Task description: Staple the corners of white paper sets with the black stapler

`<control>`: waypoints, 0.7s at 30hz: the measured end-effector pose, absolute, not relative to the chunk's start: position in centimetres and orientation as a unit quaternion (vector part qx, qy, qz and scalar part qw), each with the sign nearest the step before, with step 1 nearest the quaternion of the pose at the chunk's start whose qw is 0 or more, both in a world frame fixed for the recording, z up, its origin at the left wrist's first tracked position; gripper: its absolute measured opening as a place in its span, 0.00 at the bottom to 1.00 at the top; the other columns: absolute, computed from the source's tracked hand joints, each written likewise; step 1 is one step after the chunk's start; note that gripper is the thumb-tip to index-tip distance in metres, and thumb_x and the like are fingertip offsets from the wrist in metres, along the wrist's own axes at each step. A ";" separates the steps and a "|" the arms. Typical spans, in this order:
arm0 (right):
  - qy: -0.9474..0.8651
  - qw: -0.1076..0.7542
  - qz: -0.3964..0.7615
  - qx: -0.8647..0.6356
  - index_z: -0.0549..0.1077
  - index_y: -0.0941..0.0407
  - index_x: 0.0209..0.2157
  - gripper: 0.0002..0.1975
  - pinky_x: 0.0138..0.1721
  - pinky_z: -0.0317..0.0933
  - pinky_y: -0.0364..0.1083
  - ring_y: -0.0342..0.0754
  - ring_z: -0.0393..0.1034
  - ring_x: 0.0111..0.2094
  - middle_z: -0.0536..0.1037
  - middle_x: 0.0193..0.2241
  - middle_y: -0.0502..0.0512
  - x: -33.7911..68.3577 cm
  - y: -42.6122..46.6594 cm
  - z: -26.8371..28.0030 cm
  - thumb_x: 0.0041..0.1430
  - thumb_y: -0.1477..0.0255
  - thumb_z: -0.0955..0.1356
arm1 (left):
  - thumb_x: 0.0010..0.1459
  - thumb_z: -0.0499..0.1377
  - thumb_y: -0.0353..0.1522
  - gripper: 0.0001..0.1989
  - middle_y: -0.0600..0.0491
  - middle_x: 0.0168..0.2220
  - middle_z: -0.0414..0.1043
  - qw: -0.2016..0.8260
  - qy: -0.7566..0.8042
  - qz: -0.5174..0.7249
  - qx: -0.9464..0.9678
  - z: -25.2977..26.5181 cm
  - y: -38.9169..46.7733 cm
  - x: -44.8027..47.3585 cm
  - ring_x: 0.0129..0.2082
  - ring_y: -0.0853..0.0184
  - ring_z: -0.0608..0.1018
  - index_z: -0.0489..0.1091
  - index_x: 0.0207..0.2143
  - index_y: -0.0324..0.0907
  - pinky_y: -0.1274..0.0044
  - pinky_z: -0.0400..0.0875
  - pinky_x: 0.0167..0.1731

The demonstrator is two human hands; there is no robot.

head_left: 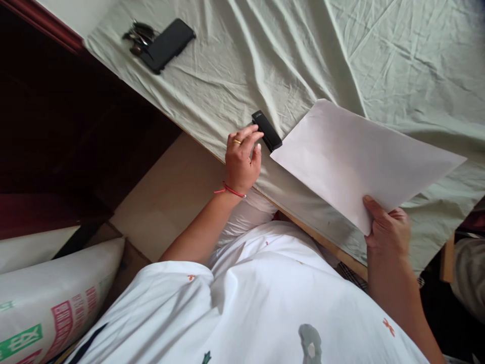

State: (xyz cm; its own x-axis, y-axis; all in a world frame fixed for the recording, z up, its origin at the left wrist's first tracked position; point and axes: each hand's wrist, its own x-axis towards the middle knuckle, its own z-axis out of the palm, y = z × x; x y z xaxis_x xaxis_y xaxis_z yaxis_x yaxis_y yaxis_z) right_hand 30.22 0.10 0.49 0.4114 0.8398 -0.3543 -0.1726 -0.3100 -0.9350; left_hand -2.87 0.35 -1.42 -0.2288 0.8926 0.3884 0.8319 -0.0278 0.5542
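My right hand [390, 230] pinches the near right corner of a white sheet of paper [364, 156], thumb on top and fingers beneath. The sheet is held at a slant over the cloth. Its far left corner lies right by the end of a small black stapler [267, 131], and I cannot tell whether it is between the jaws. At the stapler's near side is my left hand [243, 156], fingers loosely bent and thumb apart, fingertips at its edge. Whether they touch it is unclear. A ring and a red string bracelet are on this hand.
A wrinkled pale green cloth [227, 71] covers the table. Toward the back left lie a black phone-like case [170, 44] and a bunch of keys [140, 36]. White printed sacks [64, 298] stand at the lower left, beside dark furniture [56, 126].
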 end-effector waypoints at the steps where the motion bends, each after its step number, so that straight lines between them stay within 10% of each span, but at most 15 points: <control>1: -0.250 0.530 0.477 -0.655 0.82 0.60 0.32 0.22 0.40 0.76 0.41 0.44 0.78 0.34 0.85 0.32 0.55 30.0 -0.1 0.4 0.30 0.71 0.83 | 0.71 0.50 0.39 0.17 0.44 0.61 0.73 0.038 0.681 0.355 0.640 -1.5 0.5 -3.0 0.63 0.58 0.72 0.72 0.53 0.44 0.62 0.65 0.64; 21: -0.198 0.528 0.457 -0.688 0.81 0.57 0.36 0.19 0.50 0.74 0.45 0.46 0.79 0.42 0.84 0.34 0.51 27.2 -3.4 -0.2 0.39 0.70 0.81 | 0.68 0.46 0.25 0.25 0.50 0.66 0.69 0.105 0.615 0.357 0.695 -4.4 1.1 -3.0 0.70 0.63 0.65 0.69 0.63 0.46 0.61 0.58 0.71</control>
